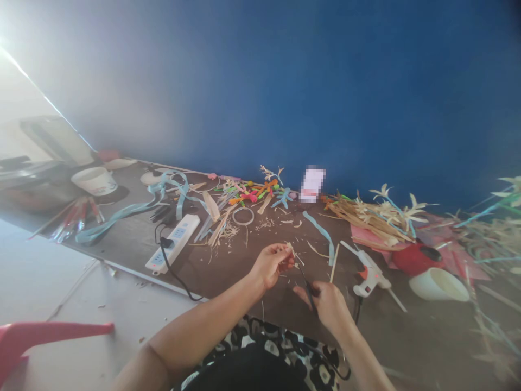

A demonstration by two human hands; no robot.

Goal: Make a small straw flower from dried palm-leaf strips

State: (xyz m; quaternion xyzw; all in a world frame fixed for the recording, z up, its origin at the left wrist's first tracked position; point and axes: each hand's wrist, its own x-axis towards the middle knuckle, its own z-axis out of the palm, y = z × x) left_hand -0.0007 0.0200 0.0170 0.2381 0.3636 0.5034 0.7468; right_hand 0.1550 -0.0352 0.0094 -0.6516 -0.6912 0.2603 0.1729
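My left hand [272, 266] is closed, its fingertips pinching a small piece of pale dried husk [290, 248] above the brown tabletop. In my right hand [330, 305] is a pair of dark scissors [306, 285], their blades pointing up toward the left fingertips. Whether the blades touch the husk is too small to tell. Just right of the right hand lies a white and orange glue gun [369, 274] with a glue stick out of its back. A thin pale stick [335, 263] rests between the scissors and the glue gun.
A white power strip [174, 244] with a plugged black cable lies left. Husk scraps [228, 232], coloured twisted pipe cleaners [252, 196] and blue ribbon [122, 220] spread along the back. To the right are dried husks [366, 214], a red pot [413, 259] and a white cup [437, 285].
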